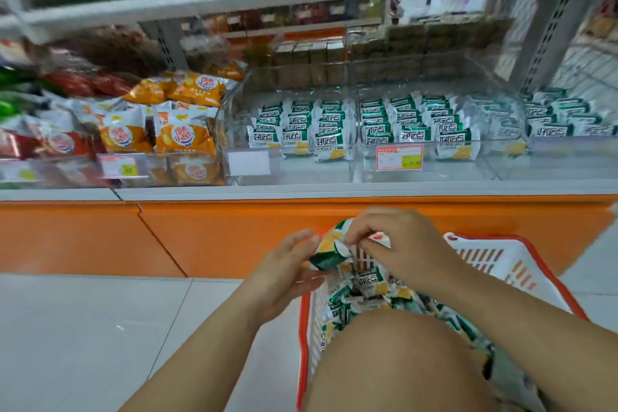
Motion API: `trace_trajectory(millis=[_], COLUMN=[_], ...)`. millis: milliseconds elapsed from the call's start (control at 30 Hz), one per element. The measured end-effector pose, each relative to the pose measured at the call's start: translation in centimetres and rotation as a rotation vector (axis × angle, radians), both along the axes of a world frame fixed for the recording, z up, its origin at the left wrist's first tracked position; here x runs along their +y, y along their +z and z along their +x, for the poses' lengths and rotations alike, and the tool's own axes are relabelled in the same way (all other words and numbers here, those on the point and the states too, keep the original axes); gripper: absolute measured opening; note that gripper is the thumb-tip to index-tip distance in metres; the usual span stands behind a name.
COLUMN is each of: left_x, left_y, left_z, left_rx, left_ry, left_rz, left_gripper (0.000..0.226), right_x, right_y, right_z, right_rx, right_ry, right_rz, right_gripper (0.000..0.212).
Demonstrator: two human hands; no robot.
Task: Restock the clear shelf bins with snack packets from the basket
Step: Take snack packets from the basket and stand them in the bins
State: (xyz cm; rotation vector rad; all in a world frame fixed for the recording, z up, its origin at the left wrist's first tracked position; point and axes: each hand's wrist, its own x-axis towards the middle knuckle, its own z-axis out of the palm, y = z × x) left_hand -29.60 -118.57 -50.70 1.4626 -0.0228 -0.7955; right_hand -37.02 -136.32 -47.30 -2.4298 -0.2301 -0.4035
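My knee [394,361] hides half the basket [528,264] of green packets [371,284]. My left hand [287,264] grips and my right hand [398,244] pinches one packet [329,251]; the far clear bins [291,174] hold rows more.

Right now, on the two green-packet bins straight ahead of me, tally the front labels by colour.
White blank label: 1
Orange label: 1
Total: 2
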Motion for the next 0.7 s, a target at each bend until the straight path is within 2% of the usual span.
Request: trace_trajectory(millis=[133, 233, 300, 400, 500, 600, 700], left_x=[1.1, 1.5, 1.5, 1.1, 0.8, 1.0, 1.0], left_y=[1.5, 2.6, 3.0, 3.7, 4.7, 6.4, 8.5], left_z=[0.0, 0.3, 0.4, 0.8, 1.9, 4.1, 7.3], left_rx=[-0.162, -0.368, -0.480, -0.583, -0.631, -0.735, -0.851], left_ry=[0.039, 0.015, 0.004, -0.029, -0.060, -0.103, -0.059], left_rz=[-0.058, 0.026, 0.057, 0.072, 0.073, 0.139, 0.227], left_gripper=[0.033, 0.036, 0.035, 0.031, 0.026, 0.025, 0.020], right_x=[0.8, 0.9, 0.8, 0.5, 0.0, -0.7, -2.8], right_y=[0.3, 0.8, 0.8, 0.6, 1.0, 1.9, 2.4], right_z=[-0.2, -0.4, -0.1, 0.6, 1.6, 3.2, 5.2], right_rx=[-0.037, 0.084, 0.186, 0.224, 0.170, 0.126, 0.023], right_ry=[-0.054, -0.122, -0.130, -0.149, -0.113, -0.065, -0.156], right_rz=[0.170, 0.464, 0.555, 0.603, 0.669, 0.651, 0.568], right_gripper=[0.025, 0.024, 0.035, 0.043, 0.037, 0.037, 0.044])
